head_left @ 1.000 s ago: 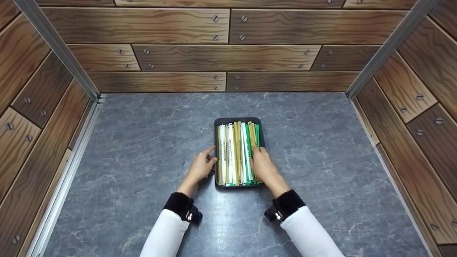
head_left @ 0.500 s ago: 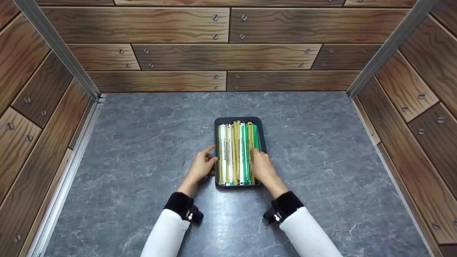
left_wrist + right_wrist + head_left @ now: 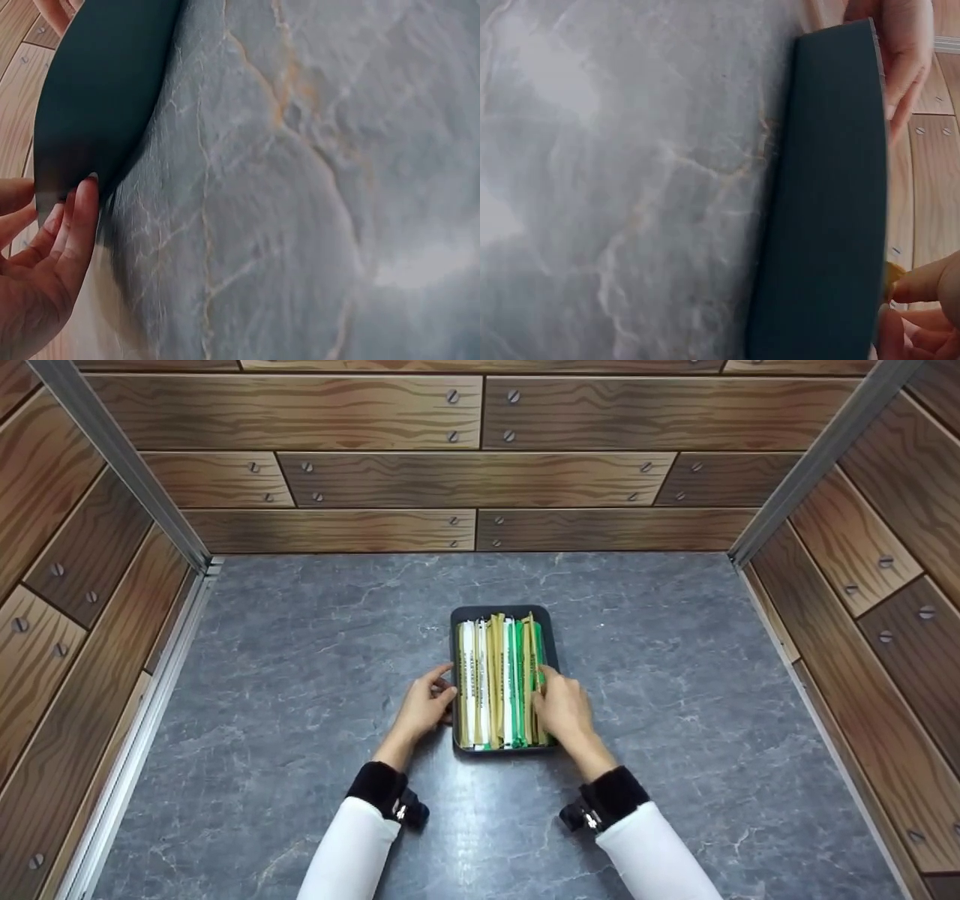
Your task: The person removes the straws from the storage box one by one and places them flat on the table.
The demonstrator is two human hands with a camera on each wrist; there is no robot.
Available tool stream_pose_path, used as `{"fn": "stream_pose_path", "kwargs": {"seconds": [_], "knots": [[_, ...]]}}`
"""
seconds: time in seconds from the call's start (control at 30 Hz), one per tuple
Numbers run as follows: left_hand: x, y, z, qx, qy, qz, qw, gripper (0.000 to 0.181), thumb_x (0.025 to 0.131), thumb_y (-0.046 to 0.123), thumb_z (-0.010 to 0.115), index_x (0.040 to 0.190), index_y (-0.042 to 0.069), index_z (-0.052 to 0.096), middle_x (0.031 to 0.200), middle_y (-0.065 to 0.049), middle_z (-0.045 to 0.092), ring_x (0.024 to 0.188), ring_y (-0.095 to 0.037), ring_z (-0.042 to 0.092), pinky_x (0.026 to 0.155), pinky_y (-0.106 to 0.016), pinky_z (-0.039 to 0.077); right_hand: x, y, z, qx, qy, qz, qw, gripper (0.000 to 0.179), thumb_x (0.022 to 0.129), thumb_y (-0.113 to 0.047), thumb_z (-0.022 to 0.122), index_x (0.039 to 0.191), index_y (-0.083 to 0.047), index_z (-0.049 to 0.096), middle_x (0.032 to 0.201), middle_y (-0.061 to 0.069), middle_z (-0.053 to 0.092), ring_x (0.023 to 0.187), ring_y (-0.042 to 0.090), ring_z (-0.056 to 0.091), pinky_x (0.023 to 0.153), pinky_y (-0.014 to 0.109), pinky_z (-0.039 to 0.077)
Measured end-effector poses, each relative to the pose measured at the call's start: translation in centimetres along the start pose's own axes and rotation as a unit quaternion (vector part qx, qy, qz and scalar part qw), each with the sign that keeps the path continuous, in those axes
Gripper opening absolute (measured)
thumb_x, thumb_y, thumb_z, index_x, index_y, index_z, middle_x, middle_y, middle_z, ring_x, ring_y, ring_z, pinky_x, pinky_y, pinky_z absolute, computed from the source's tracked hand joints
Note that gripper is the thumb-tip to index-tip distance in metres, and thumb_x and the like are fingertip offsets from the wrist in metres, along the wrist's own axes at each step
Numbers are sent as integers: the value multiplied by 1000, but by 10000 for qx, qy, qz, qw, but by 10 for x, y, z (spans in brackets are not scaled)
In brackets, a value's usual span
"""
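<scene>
A black rectangular tray (image 3: 553,649) holds a row of long, slim stick packets in white, gold and green, lying side by side lengthwise. My left hand (image 3: 424,706) steadies the tray's left side; in the left wrist view several fingers (image 3: 84,217) rest on the outer wall while the thumb side is up at the rim. At the right end of the row, my right hand (image 3: 564,709) pinches a gold stick packet (image 3: 531,639) between thumb and forefinger. A bit of gold wrapper (image 3: 892,279) shows over the tray's rim in the right wrist view, at the fingertips.
The tray stands on a grey marbled tabletop (image 3: 315,630). Wood-patterned walls (image 3: 375,480) enclose the back and both sides, with metal rails (image 3: 124,472) along the corners.
My right hand dipped into the right side of the row, then shifted slightly right. Green and gold packets there have moved about, and one gold packet now leans upward. The left hand stays in place.
</scene>
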State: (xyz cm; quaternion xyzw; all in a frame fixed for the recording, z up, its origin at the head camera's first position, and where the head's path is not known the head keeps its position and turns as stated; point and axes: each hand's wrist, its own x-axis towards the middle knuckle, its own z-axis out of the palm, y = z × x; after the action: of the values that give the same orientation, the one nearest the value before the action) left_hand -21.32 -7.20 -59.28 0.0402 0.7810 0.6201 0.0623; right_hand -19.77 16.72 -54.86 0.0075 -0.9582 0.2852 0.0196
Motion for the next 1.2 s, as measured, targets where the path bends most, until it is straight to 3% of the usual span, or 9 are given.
{"fn": "stream_pose_path", "kwargs": {"seconds": [0.13,0.33,0.57,0.83,1.2], "knots": [[1,1,1,-112,8,-23,9999,48,94,-3,58,141,-4,48,95,-16,58,63,-20,62,48,-38,59,-2,4,-11,251,72,12,9997,45,88,-5,69,131,4,59,78,5,68,53,13,57,47,29,51],[1,1,1,-134,23,-75,9999,49,94,-4,58,141,-4,47,95,-16,59,63,-19,62,50,-41,60,-5,26,-32,554,323,79,9979,42,86,-4,71,127,2,62,90,12,71,65,22,64,57,38,55],[1,0,1,-27,-4,-81,10000,48,94,-3,58,141,-3,48,95,-16,60,62,-18,62,48,-40,59,-3,80,-60,-142,582,611,9963,37,91,-7,63,127,-1,63,96,14,71,70,26,65,56,41,54],[1,2,1,-36,-33,-77,10000,49,94,-2,58,142,-3,47,97,-17,60,63,-17,63,49,-40,60,-1,138,-89,-641,228,1407,9877,42,92,-8,54,133,-4,60,106,17,70,87,37,66,61,49,53],[1,3,-1,297,-75,-32,9995,49,95,0,59,142,-2,48,97,-16,61,65,-23,64,49,-35,59,3,171,-107,-591,-365,1992,9775,43,98,-15,49,141,-8,54,123,23,62,103,47,60,66,53,53]]}}
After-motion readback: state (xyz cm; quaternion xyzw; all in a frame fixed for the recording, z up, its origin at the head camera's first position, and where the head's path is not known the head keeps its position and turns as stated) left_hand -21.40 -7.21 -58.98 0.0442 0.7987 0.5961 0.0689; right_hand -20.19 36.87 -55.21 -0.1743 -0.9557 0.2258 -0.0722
